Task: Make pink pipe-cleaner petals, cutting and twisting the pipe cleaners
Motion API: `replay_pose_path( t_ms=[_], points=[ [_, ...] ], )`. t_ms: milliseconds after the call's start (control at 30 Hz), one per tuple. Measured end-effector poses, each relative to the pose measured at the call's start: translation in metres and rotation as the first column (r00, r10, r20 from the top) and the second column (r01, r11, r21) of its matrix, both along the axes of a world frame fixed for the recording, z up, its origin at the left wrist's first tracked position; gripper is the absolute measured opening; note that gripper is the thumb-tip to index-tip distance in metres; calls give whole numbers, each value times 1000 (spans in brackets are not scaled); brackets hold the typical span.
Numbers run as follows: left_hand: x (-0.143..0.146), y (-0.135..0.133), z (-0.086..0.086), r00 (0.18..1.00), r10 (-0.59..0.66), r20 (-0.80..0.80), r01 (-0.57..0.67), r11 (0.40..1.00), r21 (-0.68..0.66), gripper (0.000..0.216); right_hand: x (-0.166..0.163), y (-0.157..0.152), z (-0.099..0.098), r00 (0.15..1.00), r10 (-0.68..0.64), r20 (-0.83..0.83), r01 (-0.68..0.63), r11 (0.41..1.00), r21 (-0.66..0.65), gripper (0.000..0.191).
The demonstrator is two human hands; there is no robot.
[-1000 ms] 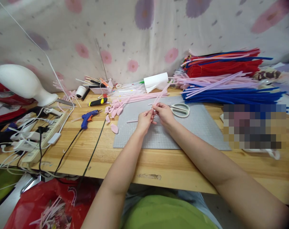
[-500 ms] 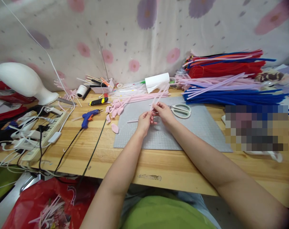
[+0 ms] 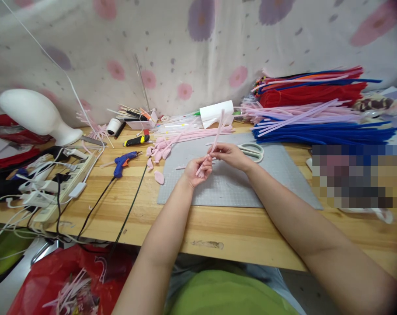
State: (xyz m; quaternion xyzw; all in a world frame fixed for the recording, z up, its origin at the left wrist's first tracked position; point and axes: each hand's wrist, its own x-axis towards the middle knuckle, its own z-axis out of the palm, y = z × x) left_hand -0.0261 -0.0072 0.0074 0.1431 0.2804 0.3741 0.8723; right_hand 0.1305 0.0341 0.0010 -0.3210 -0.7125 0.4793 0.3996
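Note:
A small bunch of pale pink pipe cleaners (image 3: 218, 130) is gripped in my left hand (image 3: 197, 171), with short ends showing below the fingers and long ends rising above. My right hand (image 3: 230, 155) pinches the same stems just above my left. Both hands are over a grey cutting mat (image 3: 238, 190). Scissors with pale handles (image 3: 253, 151) lie on the mat beyond my right hand, their blades partly hidden by it. To the left of the mat are several pink petal-shaped pieces (image 3: 159, 177).
A blue glue gun (image 3: 121, 164) and a yellow-black cutter (image 3: 137, 140) lie left. Bundles of blue pipe cleaners (image 3: 323, 132) and red ones (image 3: 311, 95) are stacked back right. A power strip (image 3: 65, 190) with tangled cords and a white foam head (image 3: 33, 111) stand far left.
The pipe cleaners, spread apart before, are now gathered closer and more upright. My left hand has turned to show its curled fingers, and my right hand has shifted slightly right.

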Motion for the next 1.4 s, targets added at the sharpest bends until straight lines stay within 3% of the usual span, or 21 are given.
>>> replay_pose_path(
  t_ms=[133,300,433,533,600,667,733,833,900,933,1000,1067,1133,1167,1233,1333,1400],
  points=[
    [-1,-2,-1,995,-27,97,33,998,-58,15,-3,0,-2,999,39,25,-38,998,-42,19],
    [-1,-2,0,991,-20,132,25,999,-37,15,-6,-2,-1,997,7,81,-7,1000,5,19],
    [2,0,0,1000,-5,-23,7,998,59,18,-7,-6,7,985,-21,172,13,999,51,16],
    [5,3,-3,972,81,-220,-25,970,244,15,-6,-8,11,976,-52,211,42,998,51,16],
    [7,4,-5,913,161,-375,-7,924,382,14,-5,-7,11,971,-54,232,41,997,60,16],
    [7,4,-5,809,257,-529,53,865,500,17,-4,-5,10,962,-70,265,49,995,88,16],
    [7,3,-4,625,397,-672,158,778,608,21,-3,-4,9,947,-95,308,58,990,127,16],
    [9,-2,-1,173,651,-739,405,637,656,23,-4,-3,11,909,-127,396,60,982,177,16],
    [12,-5,-1,-81,736,-673,525,605,598,25,-6,-2,15,859,-168,484,81,977,197,15],
    [15,-6,-1,-154,751,-642,554,604,574,26,-8,-2,18,820,-199,537,100,973,207,14],
    [19,-7,-4,-219,765,-606,568,605,559,28,-13,-1,23,723,-258,641,130,962,241,13],
    [22,-7,-7,-209,774,-598,538,602,590,30,-18,-1,28,640,-301,707,137,950,280,13],
    [22,-6,-11,-119,777,-618,455,596,661,29,-20,-2,32,610,-327,722,145,942,304,13],
    [21,-4,-13,-29,765,-644,383,603,700,27,-19,-4,34,622,-337,707,152,938,313,13],
    [18,0,-13,241,687,-685,152,671,726,23,-15,-8,37,711,-345,613,164,929,333,20],
    [11,5,-9,664,505,-551,-204,832,517,17,-7,-13,34,912,-322,255,234,917,323,36],
    [6,6,-4,809,434,-397,-296,884,363,14,-2,-13,28,929,-368,-30,367,913,179,34]
  ],
)
